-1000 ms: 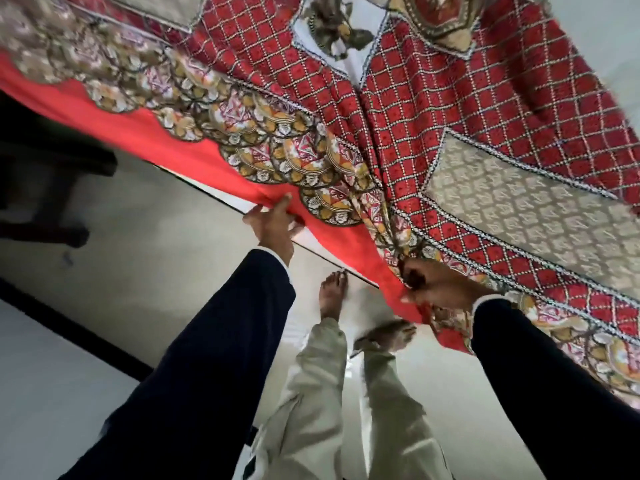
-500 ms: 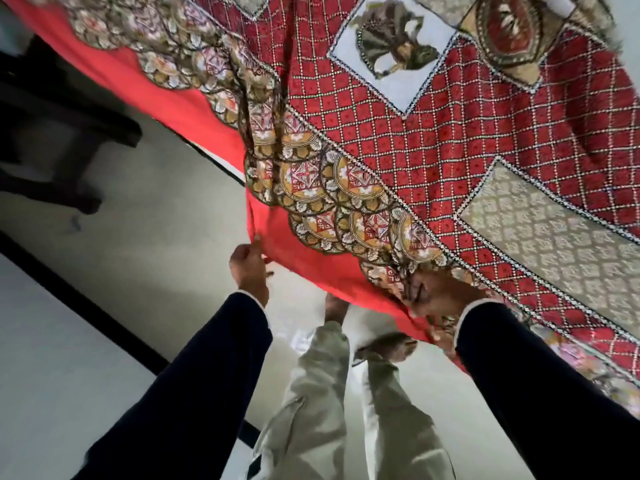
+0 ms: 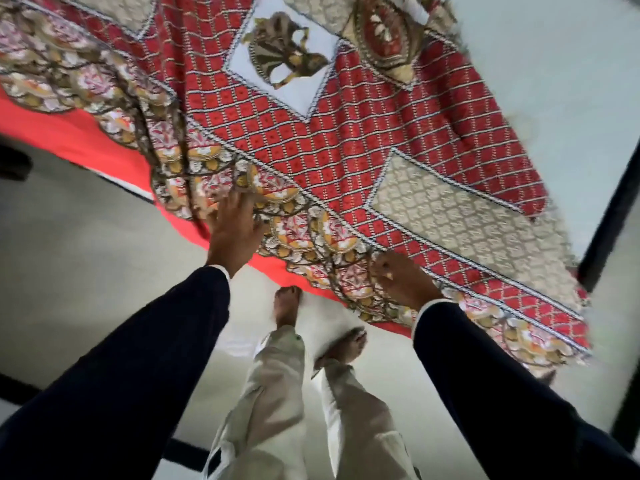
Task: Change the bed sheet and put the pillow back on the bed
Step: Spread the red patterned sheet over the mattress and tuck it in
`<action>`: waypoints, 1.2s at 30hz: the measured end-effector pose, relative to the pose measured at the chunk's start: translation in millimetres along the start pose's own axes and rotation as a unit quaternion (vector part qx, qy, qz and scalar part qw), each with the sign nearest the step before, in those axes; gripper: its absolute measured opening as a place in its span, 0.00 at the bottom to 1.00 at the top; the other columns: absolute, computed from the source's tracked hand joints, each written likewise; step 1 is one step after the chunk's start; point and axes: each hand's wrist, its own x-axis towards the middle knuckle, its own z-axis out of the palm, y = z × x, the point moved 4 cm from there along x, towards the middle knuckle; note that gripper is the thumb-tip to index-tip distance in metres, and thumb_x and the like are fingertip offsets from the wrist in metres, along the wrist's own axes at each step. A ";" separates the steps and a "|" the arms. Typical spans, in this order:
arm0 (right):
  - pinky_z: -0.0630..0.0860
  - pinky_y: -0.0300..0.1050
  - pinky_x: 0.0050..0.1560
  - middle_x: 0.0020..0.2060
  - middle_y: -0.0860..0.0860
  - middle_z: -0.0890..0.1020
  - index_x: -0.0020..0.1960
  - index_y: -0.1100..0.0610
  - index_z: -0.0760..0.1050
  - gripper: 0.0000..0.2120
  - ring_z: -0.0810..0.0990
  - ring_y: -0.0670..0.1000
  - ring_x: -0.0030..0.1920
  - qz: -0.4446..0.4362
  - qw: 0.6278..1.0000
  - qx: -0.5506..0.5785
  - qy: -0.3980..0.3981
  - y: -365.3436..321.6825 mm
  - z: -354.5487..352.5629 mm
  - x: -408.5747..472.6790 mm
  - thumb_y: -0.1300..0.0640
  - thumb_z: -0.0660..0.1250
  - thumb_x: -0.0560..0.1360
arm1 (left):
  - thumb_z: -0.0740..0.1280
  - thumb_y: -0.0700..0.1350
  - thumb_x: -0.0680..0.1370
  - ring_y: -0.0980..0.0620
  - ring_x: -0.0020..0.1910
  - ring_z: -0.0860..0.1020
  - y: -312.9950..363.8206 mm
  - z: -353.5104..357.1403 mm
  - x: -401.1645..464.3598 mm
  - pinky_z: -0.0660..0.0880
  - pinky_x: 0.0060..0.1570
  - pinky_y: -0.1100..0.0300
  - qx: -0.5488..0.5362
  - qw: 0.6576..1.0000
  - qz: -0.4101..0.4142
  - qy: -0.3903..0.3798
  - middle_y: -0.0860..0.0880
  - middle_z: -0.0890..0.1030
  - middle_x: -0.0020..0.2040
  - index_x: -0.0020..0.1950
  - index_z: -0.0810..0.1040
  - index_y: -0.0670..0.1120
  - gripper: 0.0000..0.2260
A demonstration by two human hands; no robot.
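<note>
Red checkered cloth bed sheet w/ floral scalloped border [image 3: 346, 140] fills the far half of the view, spread over the bed; long near edge runs diagonally from far left to near right, plain red hem hanging over the side. Left hand [image 3: 235, 230] lies on the border w/ fingers spread, pressing flat. Right hand [image 3: 401, 278], near-right along the same edge, has fingers curled, pinching the border fabric. Pale floor [image 3: 86, 254] below.

red bed sheet [image 3: 346, 140], left hand [image 3: 233, 233], right hand [image 3: 403, 280]
</note>
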 end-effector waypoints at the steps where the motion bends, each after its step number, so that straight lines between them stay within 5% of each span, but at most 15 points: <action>1: 0.75 0.53 0.59 0.59 0.56 0.79 0.64 0.55 0.75 0.23 0.78 0.61 0.59 0.014 0.999 -0.029 0.021 14.2 -5.2 -5.6 0.44 0.61 0.73 | 0.69 0.44 0.73 0.39 0.67 0.70 16.6 12.4 0.6 0.66 0.65 0.39 0.040 0.996 0.056 -0.051 0.44 0.72 0.66 0.64 0.74 0.51 0.19; 4: 0.72 0.59 0.65 0.69 0.55 0.70 0.71 0.49 0.69 0.27 0.72 0.64 0.66 0.068 0.992 -0.096 0.052 50.8 -15.5 -25.5 0.45 0.63 0.74 | 0.70 0.46 0.73 0.37 0.69 0.66 60.3 52.6 -14.7 0.65 0.64 0.37 0.144 0.969 0.142 -0.143 0.43 0.68 0.70 0.67 0.73 0.53 0.22; 9: 0.57 0.67 0.74 0.78 0.52 0.59 0.76 0.45 0.61 0.28 0.60 0.62 0.76 0.160 0.978 -0.056 0.119 132.8 -15.4 -55.3 0.42 0.62 0.78 | 0.68 0.46 0.75 0.36 0.73 0.62 133.6 115.2 -49.9 0.64 0.68 0.35 0.213 0.945 0.189 -0.163 0.40 0.66 0.74 0.72 0.70 0.50 0.24; 13: 0.65 0.66 0.70 0.76 0.55 0.63 0.74 0.46 0.64 0.31 0.60 0.64 0.76 0.029 0.994 -0.032 0.100 189.1 12.8 -60.8 0.41 0.49 0.73 | 0.71 0.46 0.71 0.36 0.71 0.68 190.0 170.9 -80.6 0.65 0.64 0.29 0.260 0.906 0.298 -0.151 0.41 0.70 0.73 0.69 0.74 0.49 0.26; 16: 0.71 0.59 0.65 0.66 0.56 0.75 0.67 0.49 0.72 0.21 0.71 0.61 0.68 -0.083 0.990 0.026 0.110 241.2 30.8 -83.1 0.47 0.60 0.75 | 0.60 0.52 0.74 0.34 0.71 0.68 253.1 230.8 -119.6 0.69 0.65 0.34 0.267 0.885 0.336 -0.183 0.41 0.69 0.73 0.74 0.69 0.50 0.27; 18: 0.72 0.51 0.65 0.57 0.56 0.80 0.61 0.56 0.78 0.14 0.74 0.56 0.61 -0.142 0.976 0.118 0.111 261.5 20.1 -123.7 0.57 0.70 0.75 | 0.55 0.55 0.75 0.33 0.70 0.70 294.5 263.9 -140.5 0.71 0.64 0.35 0.275 0.887 0.314 -0.196 0.40 0.71 0.72 0.73 0.70 0.48 0.28; 22: 0.71 0.38 0.57 0.54 0.52 0.75 0.60 0.61 0.77 0.11 0.75 0.52 0.57 -0.099 0.958 0.247 0.112 372.0 -0.6 -209.8 0.61 0.68 0.78 | 0.52 0.57 0.80 0.39 0.70 0.70 403.4 329.3 -185.1 0.70 0.64 0.39 0.334 0.857 0.337 -0.198 0.41 0.69 0.73 0.74 0.68 0.49 0.25; 25: 0.73 0.47 0.63 0.58 0.52 0.75 0.61 0.57 0.77 0.13 0.75 0.53 0.59 -0.044 0.942 0.283 0.173 459.4 -17.7 -243.0 0.63 0.67 0.77 | 0.52 0.58 0.82 0.38 0.65 0.72 475.8 377.4 -219.9 0.73 0.61 0.40 0.342 0.841 0.348 -0.233 0.40 0.69 0.70 0.74 0.64 0.48 0.23; 27: 0.73 0.51 0.65 0.58 0.52 0.75 0.61 0.56 0.78 0.14 0.76 0.52 0.57 -0.020 0.935 0.292 0.200 504.0 -30.3 -251.2 0.64 0.67 0.77 | 0.54 0.60 0.82 0.34 0.66 0.71 509.2 400.6 -231.4 0.73 0.62 0.39 0.305 0.884 0.257 -0.242 0.37 0.68 0.70 0.75 0.62 0.46 0.26; 30: 0.71 0.40 0.61 0.58 0.53 0.75 0.62 0.55 0.77 0.13 0.76 0.51 0.56 -0.001 0.929 0.313 0.196 540.0 -42.7 -256.8 0.63 0.66 0.78 | 0.57 0.62 0.81 0.32 0.67 0.70 528.3 419.5 -228.1 0.73 0.62 0.39 0.280 0.923 0.138 -0.224 0.35 0.65 0.72 0.76 0.59 0.44 0.30; 32: 0.69 0.36 0.55 0.58 0.52 0.76 0.62 0.55 0.76 0.13 0.76 0.49 0.54 -0.009 0.928 0.322 0.185 552.7 -48.9 -257.0 0.63 0.65 0.79 | 0.54 0.63 0.81 0.35 0.63 0.73 528.5 425.1 -221.3 0.76 0.57 0.41 0.336 0.908 0.168 -0.185 0.35 0.69 0.69 0.76 0.57 0.43 0.31; 36: 0.75 0.43 0.56 0.56 0.50 0.80 0.57 0.48 0.76 0.12 0.79 0.49 0.50 -0.028 0.937 0.322 0.133 576.1 -65.4 -247.2 0.64 0.65 0.79 | 0.49 0.65 0.81 0.38 0.57 0.76 525.2 434.8 -209.1 0.81 0.46 0.48 0.419 0.869 0.202 -0.167 0.36 0.72 0.65 0.77 0.55 0.43 0.33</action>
